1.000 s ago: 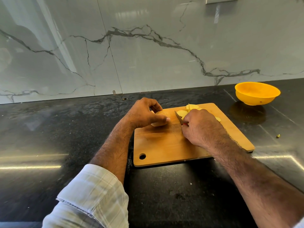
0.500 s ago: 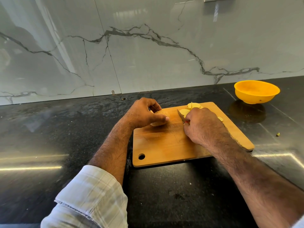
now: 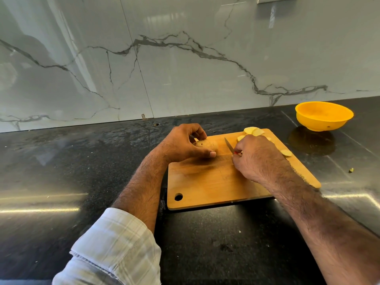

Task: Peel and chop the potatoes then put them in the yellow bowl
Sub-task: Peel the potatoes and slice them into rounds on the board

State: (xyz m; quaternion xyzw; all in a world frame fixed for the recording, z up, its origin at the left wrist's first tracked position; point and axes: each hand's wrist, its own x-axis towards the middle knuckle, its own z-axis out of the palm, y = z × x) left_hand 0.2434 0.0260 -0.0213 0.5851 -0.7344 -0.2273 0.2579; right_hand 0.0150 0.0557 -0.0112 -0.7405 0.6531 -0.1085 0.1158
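Note:
On the wooden cutting board point(image 3: 205, 182) my left hand point(image 3: 183, 142) grips a potato point(image 3: 206, 144) at the board's far left edge, fingers curled over it, thumb along its front. My right hand point(image 3: 257, 159) holds a small knife point(image 3: 229, 146) by its red handle, blade pointing away, a short gap right of the potato. Cut potato slices point(image 3: 253, 131) lie at the board's far edge beyond my right hand, and one slice point(image 3: 286, 152) lies to its right. The yellow bowl point(image 3: 323, 115) stands off the board at the far right, with nothing visible inside.
The board lies on a black stone counter point(image 3: 82, 171) backed by a white marble wall point(image 3: 185, 68). A small scrap point(image 3: 351, 170) lies on the counter right of the board. Tiny crumbs dot the counter near the front.
The knife has come away from the slices and now sits left of them, nearer the potato. My left hand keeps its grip on the potato in the same spot.

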